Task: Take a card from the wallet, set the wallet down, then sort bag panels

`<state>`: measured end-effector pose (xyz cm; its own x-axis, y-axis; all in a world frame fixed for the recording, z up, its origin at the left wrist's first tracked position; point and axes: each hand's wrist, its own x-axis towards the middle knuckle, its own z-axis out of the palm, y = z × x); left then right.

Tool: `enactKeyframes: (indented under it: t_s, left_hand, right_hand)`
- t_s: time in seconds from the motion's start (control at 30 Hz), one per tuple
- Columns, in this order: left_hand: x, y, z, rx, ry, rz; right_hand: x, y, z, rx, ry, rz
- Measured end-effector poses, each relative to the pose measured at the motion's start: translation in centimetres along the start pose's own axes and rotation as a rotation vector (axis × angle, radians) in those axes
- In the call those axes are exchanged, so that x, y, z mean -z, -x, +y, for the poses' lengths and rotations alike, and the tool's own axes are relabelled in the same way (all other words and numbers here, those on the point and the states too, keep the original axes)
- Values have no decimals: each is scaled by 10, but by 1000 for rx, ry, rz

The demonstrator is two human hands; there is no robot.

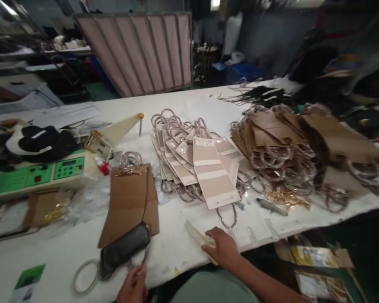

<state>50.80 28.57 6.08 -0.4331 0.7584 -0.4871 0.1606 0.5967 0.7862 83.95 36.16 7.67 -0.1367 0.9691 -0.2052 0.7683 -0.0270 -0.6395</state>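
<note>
My right hand (pixel 222 246) rests at the table's near edge, fingers curled over a pale flat strip (pixel 196 233). My left hand (pixel 133 286) is low at the near edge, pinching thin cord handles beside a black pouch (pixel 124 248). The pouch lies on a flat brown paper bag (pixel 128 202). Just beyond my right hand is a fanned stack of beige flat bags with cord handles (pixel 202 168).
A pile of brown bags with handles (pixel 287 139) fills the right side. A green-panelled machine (pixel 41 172) stands at the left, a tape ring (pixel 84 275) near the front edge, a pink folding screen (pixel 142 50) behind the white table (pixel 66 248).
</note>
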Motion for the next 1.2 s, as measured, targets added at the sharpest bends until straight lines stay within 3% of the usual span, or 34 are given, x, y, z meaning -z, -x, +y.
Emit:
enactKeyframes:
  t_s: [0.1, 0.2, 0.27, 0.33, 0.57, 0.83, 1.0, 1.1, 1.2]
  left_hand:
    - [-73, 15, 32, 77, 115, -112]
    - [-135, 20, 50, 187, 218, -184]
    - [-159, 23, 49, 262, 246, -170]
    - [-171, 25, 41, 305, 275, -125]
    - [-175, 25, 22, 313, 359, -63]
    - [-183, 25, 41, 220, 376, -94]
    - [-184, 31, 58, 38, 337, -17]
    - [-177, 45, 69, -26, 394, -80]
    - [-163, 62, 95, -119, 541, -133]
  right_hand:
    - [-9, -37, 1, 72, 121, -110]
    - [-17, -53, 1, 126, 167, -210]
    - [-23, -52, 3, 152, 168, -279]
    - [-29, -44, 7, 148, 169, -336]
    - [-52, -10, 23, 243, 158, -234]
    - [-62, -12, 21, 312, -40, -134]
    - [-49, 5, 9, 322, -36, -76]
    - [-32, 11, -3, 327, -111, 20]
    - [-8, 10, -22, 444, -179, 30]
